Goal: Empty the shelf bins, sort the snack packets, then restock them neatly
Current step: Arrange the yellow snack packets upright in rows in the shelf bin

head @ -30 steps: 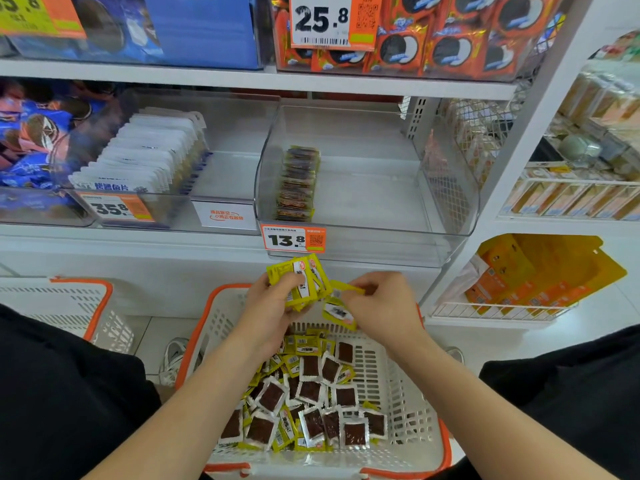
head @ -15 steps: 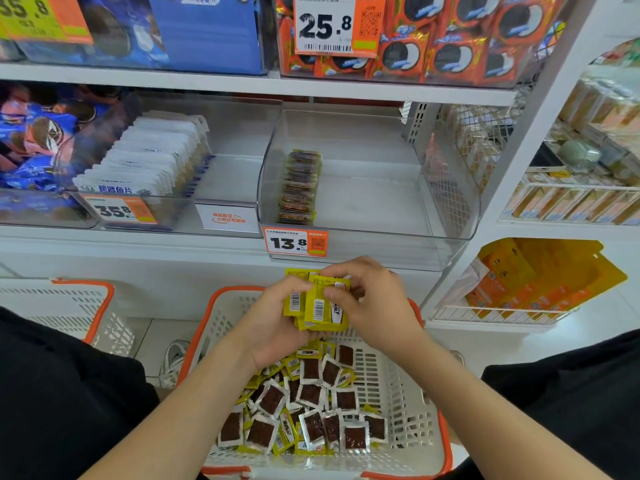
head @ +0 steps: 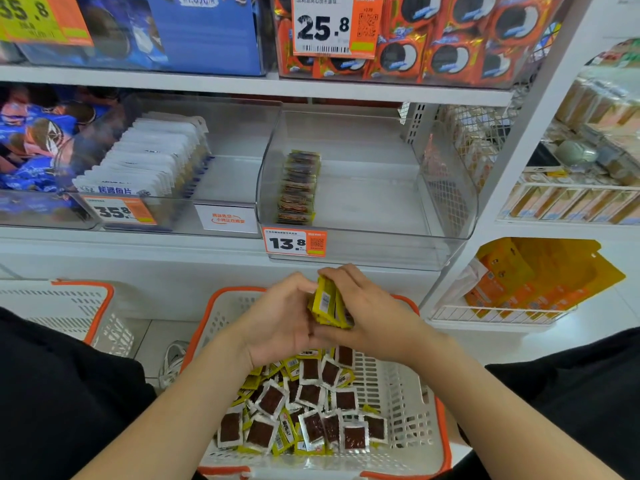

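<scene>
Left hand [head: 280,317] and right hand [head: 374,317]: fingers [head: 341,273] curled narrow, both gripping stack of yellow packets [head: 325,303] on edge between palms; barcode label faces up, print too small to read. Directly below fingers: white basket [head: 401,382] with orange rim, holding loose packets [head: 304,420], brown windows and yellow backs mixed. Above fingers: price tag [head: 294,242] reads "13.8" on clear bin [head: 381,209]; inside, one short row of packets [head: 298,188] at its left side. Up-left of fingers: tag "35.8" [head: 117,211] under white packets [head: 152,157]. Far above: tag "25.8" [head: 332,26].
</scene>
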{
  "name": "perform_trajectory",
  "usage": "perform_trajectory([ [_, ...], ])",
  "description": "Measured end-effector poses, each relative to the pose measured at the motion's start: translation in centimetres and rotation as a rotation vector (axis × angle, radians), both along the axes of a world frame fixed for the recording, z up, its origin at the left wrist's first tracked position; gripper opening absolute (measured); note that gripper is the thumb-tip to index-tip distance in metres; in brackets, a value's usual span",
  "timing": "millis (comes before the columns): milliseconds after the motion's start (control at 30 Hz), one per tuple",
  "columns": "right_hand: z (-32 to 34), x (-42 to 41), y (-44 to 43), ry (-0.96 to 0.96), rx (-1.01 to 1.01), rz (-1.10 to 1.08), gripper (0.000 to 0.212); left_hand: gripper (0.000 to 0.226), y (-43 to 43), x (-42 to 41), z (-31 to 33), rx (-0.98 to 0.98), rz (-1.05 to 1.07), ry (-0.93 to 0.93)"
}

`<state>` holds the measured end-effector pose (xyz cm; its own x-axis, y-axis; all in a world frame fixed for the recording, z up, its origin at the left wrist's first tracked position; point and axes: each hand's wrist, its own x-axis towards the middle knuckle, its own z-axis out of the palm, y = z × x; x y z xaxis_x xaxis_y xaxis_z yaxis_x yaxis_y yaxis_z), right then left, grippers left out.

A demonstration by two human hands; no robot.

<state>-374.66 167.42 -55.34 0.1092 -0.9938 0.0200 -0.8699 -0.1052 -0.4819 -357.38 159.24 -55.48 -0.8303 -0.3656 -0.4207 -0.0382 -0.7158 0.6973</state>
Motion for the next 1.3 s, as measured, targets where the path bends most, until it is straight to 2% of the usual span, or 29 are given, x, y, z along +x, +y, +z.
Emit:
perform_trajectory([
  [67, 0.2, -0.1, 0.0, -0.089, -0.040, -0.051, 0.088, 0.054, -0.3, 0.0, 0.0, 0.072, 0.015, 0.014],
  [267, 1.1, 0.9, 0.4, -0.260, -0.199, -0.070, 0.099, 0.048, -0.1, -0.4, 0.8, 0.067, 0.032, 0.074],
  [400, 1.2, 0.8, 0.2, -0.245, -0.252, -0.084, 0.080, 0.049, 0.5, -1.0, 2.1, 0.018, 0.058, 0.021],
  [500, 1.0, 1.4, 0.2, -0.272, -0.263, -0.153, 0.075, 0.056, 0.9, -1.3, 2.7, 0.045, 0.032, 0.001],
  [667, 2.2, 1.7, 0.4, -0.402, -0.258, -0.164, 0.084, 0.046, 0.7, -1.3, 3.7, -0.021, 0.016, -0.030],
  [800, 3.6, 2.1, 0.4, -0.530, -0.299, -0.137, 0.104, 0.034, 0.5, -1.0, 5.2, -0.024, 0.006, 0.036],
  [933, 5.5, 2.1, -0.2, -0.595, -0.344, -0.162, 0.112, 0.041, 0.4, -1.2, 7.0, 0.015, 0.009, 0.171],
  [1000, 6.8, 1.7, -0.6, -0.626, -0.346, -0.116, 0.118, 0.040, 0.1, -1.5, 7.9, 0.009, -0.018, 0.179],
  [1067, 8.1, 1.2, -1.2, -0.602, -0.298, -0.042, 0.125, 0.043, -0.5, -1.5, 8.8, -0.050, -0.048, 0.149],
  [1167, 9.8, 0.4, -2.5, -0.421, -0.248, -0.041, 0.135, 0.053, -1.8, -1.7, 10.3, -0.104, -0.042, 0.150],
  [1233, 10.4, 0.0, -3.6, -0.377, -0.266, -0.120, 0.139, 0.054, -2.5, -2.3, 11.4, -0.167, 0.043, 0.114],
  [1300, 10.7, 0.1, -4.5, -0.415, -0.339, -0.258, 0.129, 0.056, -3.4, -3.2, 11.9, -0.165, 0.237, 0.096],
])
